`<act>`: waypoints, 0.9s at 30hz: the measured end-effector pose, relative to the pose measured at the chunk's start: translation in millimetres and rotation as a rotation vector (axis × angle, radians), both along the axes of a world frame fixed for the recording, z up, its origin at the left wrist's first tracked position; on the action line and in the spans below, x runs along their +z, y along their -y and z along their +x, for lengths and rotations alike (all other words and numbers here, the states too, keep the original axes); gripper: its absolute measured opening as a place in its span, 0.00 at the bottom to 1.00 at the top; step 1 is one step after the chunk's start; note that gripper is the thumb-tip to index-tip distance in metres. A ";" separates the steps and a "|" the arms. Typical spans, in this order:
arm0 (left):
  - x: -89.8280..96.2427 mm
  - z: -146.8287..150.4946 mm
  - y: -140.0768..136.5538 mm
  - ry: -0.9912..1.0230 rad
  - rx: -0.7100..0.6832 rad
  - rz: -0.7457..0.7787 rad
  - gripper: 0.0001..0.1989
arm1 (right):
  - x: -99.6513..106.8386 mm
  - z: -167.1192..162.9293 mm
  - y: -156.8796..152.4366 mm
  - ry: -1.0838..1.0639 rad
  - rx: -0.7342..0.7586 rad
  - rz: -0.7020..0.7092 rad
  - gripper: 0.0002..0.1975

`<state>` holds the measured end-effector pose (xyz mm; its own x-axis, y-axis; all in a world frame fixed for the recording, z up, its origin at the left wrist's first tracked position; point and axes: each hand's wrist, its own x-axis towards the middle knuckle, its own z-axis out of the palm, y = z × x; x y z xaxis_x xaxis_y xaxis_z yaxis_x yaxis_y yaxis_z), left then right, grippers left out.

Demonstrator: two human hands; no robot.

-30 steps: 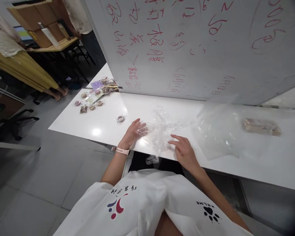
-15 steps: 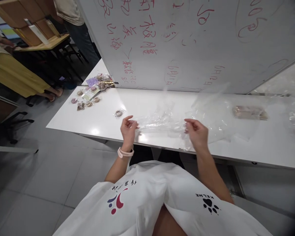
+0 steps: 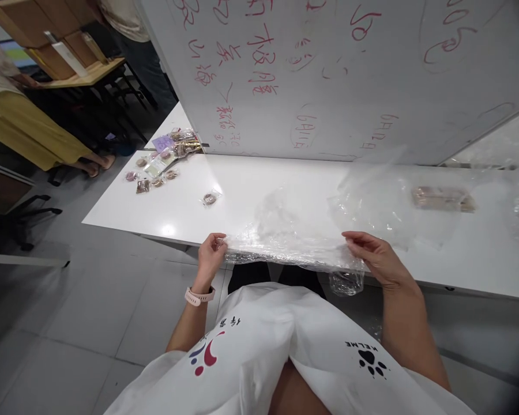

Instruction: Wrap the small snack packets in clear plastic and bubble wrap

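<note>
A crinkled sheet of clear plastic (image 3: pixel 281 245) is stretched between my two hands at the table's front edge. My left hand (image 3: pixel 211 253) pinches its left end between thumb and fingers, with a pink band on the wrist. At the other end, my right hand (image 3: pixel 374 253) pinches the plastic between thumb and forefinger. Part of the sheet droops over the edge below my right hand. Whether it is a bag or a loose film, I cannot tell. A small wrapped ring-shaped item (image 3: pixel 210 199) lies on the table beyond my left hand.
More clear plastic (image 3: pixel 372 202) lies on the white table (image 3: pixel 259 173) to the right, beside a wrapped tan bundle (image 3: pixel 443 199). Several small wrapped items (image 3: pixel 158 181) are heaped at the left end. A whiteboard (image 3: pixel 285 75) with red writing stands behind. People are at the far left.
Both hands have come nearer my body and moved farther apart. The plastic between them is now pulled wider and reaches over the table's front edge.
</note>
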<state>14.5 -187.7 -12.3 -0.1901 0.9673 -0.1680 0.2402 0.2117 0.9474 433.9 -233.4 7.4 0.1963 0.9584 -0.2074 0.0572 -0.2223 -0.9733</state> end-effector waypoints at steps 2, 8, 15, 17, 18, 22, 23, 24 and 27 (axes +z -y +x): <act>4.2 -2.2 1.8 0.007 0.014 0.027 0.14 | 5.6 2.3 0.6 -0.044 -0.146 0.075 0.20; 31.7 12.2 -9.4 0.178 0.116 0.219 0.16 | 44.3 18.6 11.7 -0.166 -0.125 0.640 0.10; 36.4 -11.3 -28.1 0.242 -0.007 0.188 0.20 | 59.7 45.3 22.0 0.561 0.617 0.217 0.13; 48.2 -16.5 -39.9 0.286 -0.018 0.279 0.19 | 50.3 44.3 14.4 0.736 0.686 0.165 0.16; 56.2 -15.3 -47.2 0.298 -0.030 0.331 0.16 | 45.0 42.9 9.3 0.811 0.705 0.190 0.16; 78.6 22.0 -80.3 0.171 -0.410 0.302 0.09 | 44.4 27.8 -12.5 1.092 0.584 0.382 0.20; 76.8 37.4 -88.0 0.099 -0.577 0.248 0.09 | 51.9 21.1 -17.3 1.162 0.522 0.440 0.19; 71.2 53.2 -95.0 0.008 -0.737 0.216 0.11 | 61.8 13.9 -21.5 1.226 0.448 0.500 0.18; 38.5 90.6 -111.1 -0.316 -0.975 0.232 0.18 | 93.1 -2.6 -31.8 1.320 0.208 0.715 0.15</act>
<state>105.2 -76.7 26.2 0.6859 0.7267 -0.0371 0.4518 -0.3854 0.8045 431.3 -201.6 100.6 -0.2837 0.8117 0.5106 0.9188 0.3824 -0.0974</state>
